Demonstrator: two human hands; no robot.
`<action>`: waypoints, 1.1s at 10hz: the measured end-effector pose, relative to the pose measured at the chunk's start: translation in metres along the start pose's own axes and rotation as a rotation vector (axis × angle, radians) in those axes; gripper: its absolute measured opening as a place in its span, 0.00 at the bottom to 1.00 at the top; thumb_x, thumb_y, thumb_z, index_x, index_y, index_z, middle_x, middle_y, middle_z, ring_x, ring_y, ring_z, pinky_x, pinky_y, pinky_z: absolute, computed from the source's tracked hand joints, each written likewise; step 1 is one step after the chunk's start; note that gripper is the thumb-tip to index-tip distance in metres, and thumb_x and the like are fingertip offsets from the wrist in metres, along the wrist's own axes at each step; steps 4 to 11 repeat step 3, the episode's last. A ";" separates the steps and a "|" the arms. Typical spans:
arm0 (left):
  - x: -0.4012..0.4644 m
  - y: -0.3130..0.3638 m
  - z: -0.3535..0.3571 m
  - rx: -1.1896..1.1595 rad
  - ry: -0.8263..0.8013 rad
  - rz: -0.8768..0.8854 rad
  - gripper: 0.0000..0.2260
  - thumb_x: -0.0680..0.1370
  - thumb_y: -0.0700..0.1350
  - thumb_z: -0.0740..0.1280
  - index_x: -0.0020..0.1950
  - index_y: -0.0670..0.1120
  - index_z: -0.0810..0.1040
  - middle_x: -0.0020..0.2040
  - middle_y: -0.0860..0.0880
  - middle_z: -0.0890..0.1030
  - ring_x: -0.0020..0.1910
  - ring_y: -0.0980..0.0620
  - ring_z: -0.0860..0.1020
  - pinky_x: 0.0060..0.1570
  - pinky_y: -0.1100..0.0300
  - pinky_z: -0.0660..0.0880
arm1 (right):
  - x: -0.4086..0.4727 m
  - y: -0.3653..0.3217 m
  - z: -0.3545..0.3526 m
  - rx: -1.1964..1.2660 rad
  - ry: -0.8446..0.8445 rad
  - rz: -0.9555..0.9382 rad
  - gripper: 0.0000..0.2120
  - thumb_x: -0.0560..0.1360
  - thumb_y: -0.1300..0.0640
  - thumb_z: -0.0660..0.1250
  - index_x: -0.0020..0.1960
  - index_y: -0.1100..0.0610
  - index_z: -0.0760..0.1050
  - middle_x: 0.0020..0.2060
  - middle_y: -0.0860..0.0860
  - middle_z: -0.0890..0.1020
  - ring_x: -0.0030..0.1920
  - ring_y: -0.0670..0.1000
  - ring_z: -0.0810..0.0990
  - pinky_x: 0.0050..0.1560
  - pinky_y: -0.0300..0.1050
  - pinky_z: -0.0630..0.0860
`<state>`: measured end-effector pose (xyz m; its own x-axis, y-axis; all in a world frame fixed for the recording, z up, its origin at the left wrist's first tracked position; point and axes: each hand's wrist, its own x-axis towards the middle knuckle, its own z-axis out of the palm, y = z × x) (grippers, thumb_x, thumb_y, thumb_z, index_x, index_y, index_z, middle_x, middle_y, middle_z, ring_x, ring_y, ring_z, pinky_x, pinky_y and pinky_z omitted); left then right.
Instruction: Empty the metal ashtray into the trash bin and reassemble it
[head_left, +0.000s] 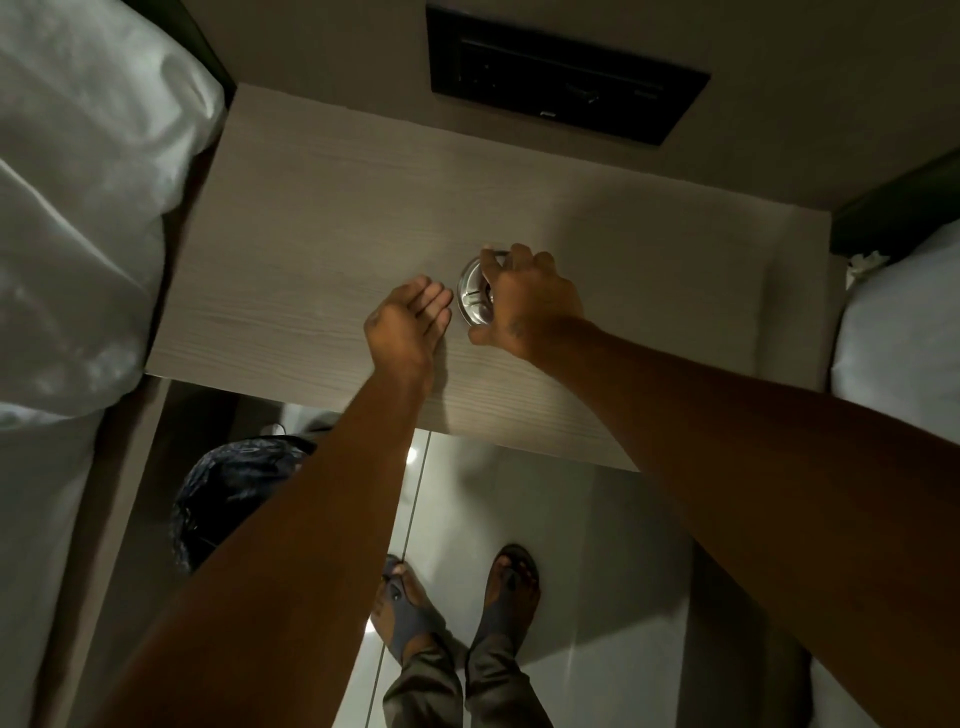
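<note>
Beds on both sides, pale wood counter (322, 218) between them, trash bin (234, 493) with a dark liner on the floor just below its left edge. Right hand (524, 301) is draped over the metal ashtray (472, 299), fingers curled on the rim. Left hand (408, 325) sits open and empty right beside it. I'd say bring the left under as support and lift it level, so nothing spills before the bin.

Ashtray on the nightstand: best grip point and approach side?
Grip the ashtray by its round rim, from above, thumb and fingers on opposite edges. It sits low and flat on the nightstand, leaving only the rim to pinch. The right hand already spans it that way.
</note>
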<state>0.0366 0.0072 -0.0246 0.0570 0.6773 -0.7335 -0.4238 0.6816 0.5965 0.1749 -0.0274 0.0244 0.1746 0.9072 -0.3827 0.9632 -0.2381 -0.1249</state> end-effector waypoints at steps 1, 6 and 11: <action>-0.003 -0.001 0.000 0.032 -0.010 0.023 0.13 0.81 0.40 0.63 0.62 0.36 0.79 0.52 0.41 0.85 0.51 0.46 0.86 0.50 0.58 0.82 | -0.001 0.001 0.002 0.004 -0.007 -0.016 0.46 0.68 0.38 0.73 0.78 0.52 0.56 0.71 0.60 0.66 0.67 0.63 0.67 0.57 0.58 0.75; -0.014 0.003 0.009 0.361 -0.038 0.212 0.07 0.81 0.36 0.63 0.49 0.41 0.81 0.47 0.40 0.82 0.47 0.44 0.81 0.56 0.50 0.76 | -0.019 0.002 -0.003 0.050 0.039 0.008 0.47 0.74 0.35 0.64 0.80 0.57 0.47 0.79 0.64 0.53 0.77 0.65 0.53 0.75 0.62 0.59; -0.014 0.003 0.009 0.361 -0.038 0.212 0.07 0.81 0.36 0.63 0.49 0.41 0.81 0.47 0.40 0.82 0.47 0.44 0.81 0.56 0.50 0.76 | -0.019 0.002 -0.003 0.050 0.039 0.008 0.47 0.74 0.35 0.64 0.80 0.57 0.47 0.79 0.64 0.53 0.77 0.65 0.53 0.75 0.62 0.59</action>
